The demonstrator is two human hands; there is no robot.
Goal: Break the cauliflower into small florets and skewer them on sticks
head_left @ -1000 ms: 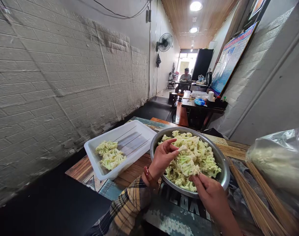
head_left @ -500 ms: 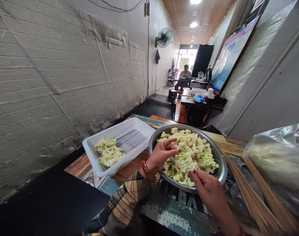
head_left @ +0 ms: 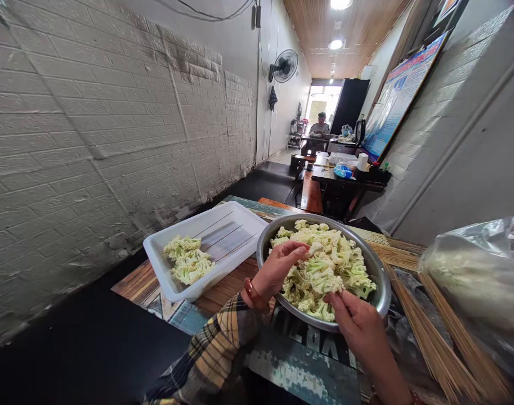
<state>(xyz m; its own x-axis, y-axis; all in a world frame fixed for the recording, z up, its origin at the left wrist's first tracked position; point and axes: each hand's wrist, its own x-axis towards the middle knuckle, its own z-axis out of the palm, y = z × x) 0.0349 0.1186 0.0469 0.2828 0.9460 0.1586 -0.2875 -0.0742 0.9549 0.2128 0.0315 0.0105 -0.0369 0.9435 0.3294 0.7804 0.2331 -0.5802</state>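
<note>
Over a steel basin (head_left: 385, 292) heaped with cauliflower, my two hands work close together. My left hand (head_left: 277, 267) pinches a small cauliflower floret (head_left: 315, 249) between thumb and fingers. Lower and to the right, my right hand (head_left: 358, 323) is closed at the near end of a row of cauliflower florets (head_left: 322, 275). Any skewer inside that row is hidden. Left of the basin, a white tray (head_left: 157, 270) holds cauliflower pieces (head_left: 189, 261) threaded at the left ends of several thin skewers (head_left: 225, 237).
Bundles of bare bamboo skewers (head_left: 429, 332) lie right of the basin, beside a clear plastic bag (head_left: 476, 275) with pale contents. A brick-patterned wall (head_left: 92, 140) runs along the left. Farther back, a person (head_left: 320, 126) sits beyond another table (head_left: 336, 177).
My left fingers have come together around the small floret; before, they were spread apart. The right hand stays at nearly the same place.
</note>
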